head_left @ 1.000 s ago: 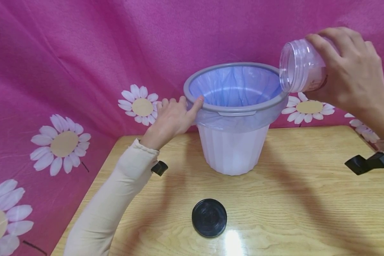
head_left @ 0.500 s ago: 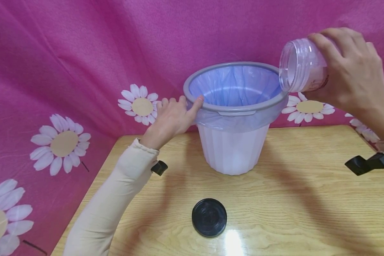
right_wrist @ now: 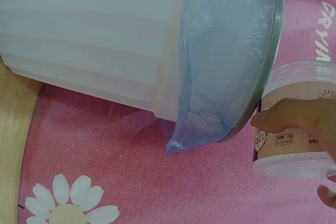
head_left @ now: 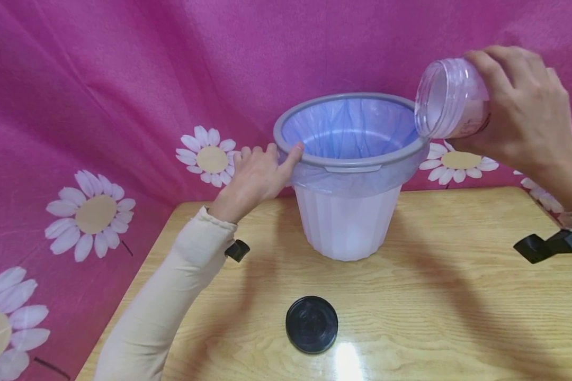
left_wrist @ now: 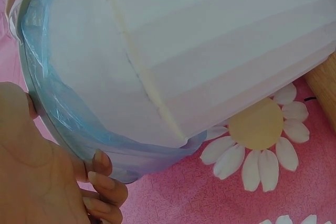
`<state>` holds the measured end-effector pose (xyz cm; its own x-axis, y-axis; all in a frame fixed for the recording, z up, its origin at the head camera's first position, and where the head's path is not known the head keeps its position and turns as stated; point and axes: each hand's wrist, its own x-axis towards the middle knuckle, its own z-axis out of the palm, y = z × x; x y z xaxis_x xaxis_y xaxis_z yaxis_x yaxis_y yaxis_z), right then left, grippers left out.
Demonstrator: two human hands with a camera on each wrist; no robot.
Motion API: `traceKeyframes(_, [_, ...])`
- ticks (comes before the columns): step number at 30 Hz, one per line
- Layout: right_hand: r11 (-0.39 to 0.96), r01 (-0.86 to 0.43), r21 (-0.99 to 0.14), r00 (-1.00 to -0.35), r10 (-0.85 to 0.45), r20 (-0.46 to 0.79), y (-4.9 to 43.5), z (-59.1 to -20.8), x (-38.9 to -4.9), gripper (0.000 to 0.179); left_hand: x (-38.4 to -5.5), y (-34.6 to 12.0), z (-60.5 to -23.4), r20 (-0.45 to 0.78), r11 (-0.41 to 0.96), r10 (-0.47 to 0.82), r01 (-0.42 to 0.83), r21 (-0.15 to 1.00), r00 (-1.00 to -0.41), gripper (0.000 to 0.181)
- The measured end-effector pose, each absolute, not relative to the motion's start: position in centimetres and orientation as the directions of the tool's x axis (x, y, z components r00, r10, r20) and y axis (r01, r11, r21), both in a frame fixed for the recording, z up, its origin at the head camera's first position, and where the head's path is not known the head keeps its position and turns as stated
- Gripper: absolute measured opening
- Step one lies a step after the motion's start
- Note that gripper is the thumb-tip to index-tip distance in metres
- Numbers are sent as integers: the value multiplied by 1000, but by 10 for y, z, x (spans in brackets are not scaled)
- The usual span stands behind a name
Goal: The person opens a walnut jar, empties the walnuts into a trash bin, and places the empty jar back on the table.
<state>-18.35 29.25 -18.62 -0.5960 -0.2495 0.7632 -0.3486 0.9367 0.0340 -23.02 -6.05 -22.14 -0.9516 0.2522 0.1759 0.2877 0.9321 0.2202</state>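
Note:
A white fluted trash can (head_left: 345, 219) with a grey rim (head_left: 357, 163) stands upright on the table. A translucent blue bag (head_left: 324, 127) lines it and folds over the outside. My left hand (head_left: 259, 177) grips the rim's left side, thumb on top, fingers (left_wrist: 105, 182) curled at the outer edge in the left wrist view. My right hand (head_left: 529, 108) holds a clear plastic jar (head_left: 472, 106) tipped sideways, its threaded mouth at the can's right rim. The jar's brown printed label (right_wrist: 286, 137) shows in the right wrist view. Nothing is seen falling from the jar.
A round black lid (head_left: 312, 324) lies on the wooden table (head_left: 457, 296) in front of the can. Pink cloth (head_left: 248, 53) with white daisies hangs close behind and along the left side. Black wrist straps (head_left: 545, 247) show at both forearms.
The right hand has turned slightly and lowered a little, so the jar's mouth tips a bit farther down at the rim. The left hand, can and lid have stayed put.

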Motion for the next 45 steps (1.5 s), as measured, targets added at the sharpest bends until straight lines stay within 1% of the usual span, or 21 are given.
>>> traceKeyframes(5, [929, -369, 15, -588, -245, 771, 292, -188, -186, 116, -231, -62, -222, 166, 934, 244, 278, 223, -955, 82])
traceKeyframes(11, [933, -360, -5, -596, -226, 771, 293, -189, -187, 120, -231, -62, -222, 164, 934, 249, 281, 219, -954, 82])
traceKeyframes(18, [938, -347, -15, -610, -214, 763, 294, -189, -185, 118, -231, -62, -223, 168, 937, 241, 274, 215, -956, 83])
traceKeyframes(26, [930, -352, -106, -638, -156, 754, 294, -187, -184, 117, -231, -62, -222, 175, 936, 241, 276, 217, -955, 81])
traceKeyframes(36, [924, -350, -154, -654, -123, 746, 295, -190, -183, 117, -231, -62, -224, 187, 938, 233, 271, 216, -954, 78])
traceKeyframes(45, [913, -358, -195, -654, -96, 751, 300, -194, -180, 114, -231, -62, -224, 188, 933, 242, 281, 225, -952, 81])
